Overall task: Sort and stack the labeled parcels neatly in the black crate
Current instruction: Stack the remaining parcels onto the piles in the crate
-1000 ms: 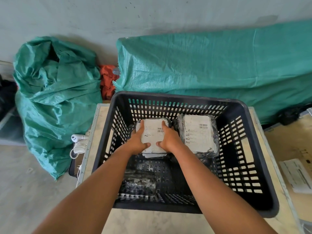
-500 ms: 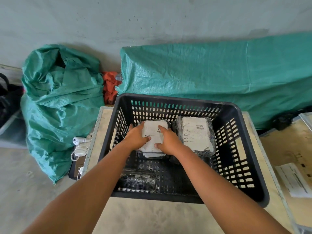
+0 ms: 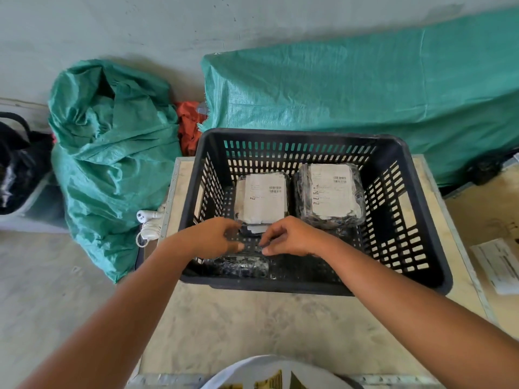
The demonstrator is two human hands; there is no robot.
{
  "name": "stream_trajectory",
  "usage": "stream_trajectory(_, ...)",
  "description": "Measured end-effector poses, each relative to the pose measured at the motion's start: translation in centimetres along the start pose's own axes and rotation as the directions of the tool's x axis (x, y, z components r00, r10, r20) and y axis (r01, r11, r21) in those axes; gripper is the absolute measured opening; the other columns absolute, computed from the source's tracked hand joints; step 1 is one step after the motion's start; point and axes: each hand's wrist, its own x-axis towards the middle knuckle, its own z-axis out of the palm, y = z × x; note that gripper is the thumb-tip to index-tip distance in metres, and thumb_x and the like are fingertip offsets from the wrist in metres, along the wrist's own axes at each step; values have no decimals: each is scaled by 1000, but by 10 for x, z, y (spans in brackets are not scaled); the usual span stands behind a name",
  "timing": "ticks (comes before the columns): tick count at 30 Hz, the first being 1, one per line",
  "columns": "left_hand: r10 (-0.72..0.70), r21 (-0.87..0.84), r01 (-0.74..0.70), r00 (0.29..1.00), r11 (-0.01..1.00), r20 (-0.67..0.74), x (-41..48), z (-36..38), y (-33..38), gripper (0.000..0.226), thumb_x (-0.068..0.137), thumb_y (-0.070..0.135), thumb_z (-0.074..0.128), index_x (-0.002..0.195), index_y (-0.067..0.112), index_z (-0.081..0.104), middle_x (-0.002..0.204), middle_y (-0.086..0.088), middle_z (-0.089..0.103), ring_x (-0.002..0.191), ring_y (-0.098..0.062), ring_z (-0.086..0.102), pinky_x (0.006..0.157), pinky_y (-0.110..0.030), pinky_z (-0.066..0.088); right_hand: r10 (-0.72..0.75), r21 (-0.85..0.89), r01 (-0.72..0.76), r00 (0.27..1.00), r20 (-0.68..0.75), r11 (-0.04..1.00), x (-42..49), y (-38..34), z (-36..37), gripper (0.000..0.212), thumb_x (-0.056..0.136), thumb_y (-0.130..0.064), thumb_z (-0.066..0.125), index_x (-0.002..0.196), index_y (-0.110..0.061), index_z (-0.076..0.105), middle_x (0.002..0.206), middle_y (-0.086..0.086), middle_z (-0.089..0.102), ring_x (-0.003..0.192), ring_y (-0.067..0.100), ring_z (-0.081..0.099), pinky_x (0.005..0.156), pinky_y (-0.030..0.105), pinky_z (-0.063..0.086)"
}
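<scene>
Head view: your left hand [image 3: 217, 238] and right hand [image 3: 290, 237] hover empty, fingers loosely curled, inside the crate [image 3: 415, 220] on the counter [image 3: 252, 327]. Just beyond them sit two labeled parcels: one [image 3: 262, 199] ahead, another [image 3: 331, 192] ahead-right. A dark parcel [image 3: 238, 265] lies beneath your left hand.

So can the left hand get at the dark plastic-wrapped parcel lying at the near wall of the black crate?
Probably yes. The left hand hovers empty just above the dark plastic-wrapped parcel, inside the black slotted crate, with nothing between them.
</scene>
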Motion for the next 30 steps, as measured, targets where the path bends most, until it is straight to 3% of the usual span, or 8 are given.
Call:
stream_trajectory(3, -42, 207, 22, 995, 978, 95, -7, 5, 1, 59, 91, 38, 70, 144, 21, 52, 145, 1, 54, 124, -20, 55, 105, -38, 43, -21, -18, 24, 993, 118, 1000, -1, -2, 8, 28, 71, -32, 92, 97, -34, 81, 123, -11, 71, 114, 6, 65, 102, 37, 51)
stream_trajectory(6, -34, 271, -13, 986, 963, 166, -8, 9, 4, 32, 91, 35, 70, 120, 22, 71, 112, 7, 69, 96, -14, 61, 82, -31, 45, -53, -100, 76, 974, 220, 992, -1, -4, 15, 34, 71, -28, 92, 101, -40, 79, 134, -8, 66, 124, 10, 59, 102, 28, 44)
stream_trajectory(8, -29, 258, -17, 984, 966, 174, -8, 9, 4, 25, 89, 31, 73, 112, 23, 75, 97, 12, 68, 92, -14, 62, 81, -32, 46, -57, -148, 96, 967, 248, 984, 0, -4, 19, 36, 74, -23, 90, 104, -39, 79, 136, -7, 65, 126, 12, 57, 98, 25, 40)
stream_trajectory(14, -13, 209, -19, 988, 978, 151, -4, 12, 4, 51, 83, 25, 79, 132, 28, 64, 114, 5, 71, 98, -15, 65, 92, -33, 49, -66, -66, 78, 983, 171, 995, 2, 2, 11, 32, 83, -20, 83, 106, -42, 78, 124, -12, 71, 114, 9, 64, 100, 30, 49)
stream_trajectory(19, 19, 236, -2, 997, 972, -69, 5, 19, 6, 93, 74, 16, 85, 153, 29, 38, 143, -1, 56, 120, -19, 56, 101, -32, 44, -27, 218, 16, 999, 46, 976, 4, 12, 0, 32, 85, -19, 82, 107, -42, 78, 122, -15, 71, 111, 9, 68, 89, 42, 60)
stream_trajectory(22, -23, 300, 76, 985, 951, -174, 12, 22, 6, 87, 76, 10, 82, 151, 30, 42, 138, -2, 60, 118, -21, 59, 98, -35, 49, -75, 184, 79, 997, -31, 980, 7, 13, 2, 41, 73, -15, 91, 103, -41, 80, 119, -13, 74, 113, 4, 66, 102, 36, 53)
stream_trajectory(25, -23, 287, 87, 976, 954, -219, 17, 24, 4, 76, 81, 15, 79, 148, 33, 46, 128, -2, 65, 108, -20, 62, 93, -36, 52, -72, 220, 87, 994, -76, 972, 9, 15, 2, 34, 80, -7, 85, 102, -32, 81, 118, -15, 70, 105, 4, 68, 89, 36, 60)
stream_trajectory(30, 186, 199, -142, 957, 970, -223, 11, 11, 3, 68, 90, 27, 71, 150, 37, 41, 126, -4, 53, 116, -21, 51, 105, -38, 42, -60, 409, 101, 992, -114, 907, -3, 8, -23, 33, 89, 3, 72, 107, -24, 80, 121, -3, 72, 107, 16, 71, 81, 36, 62)
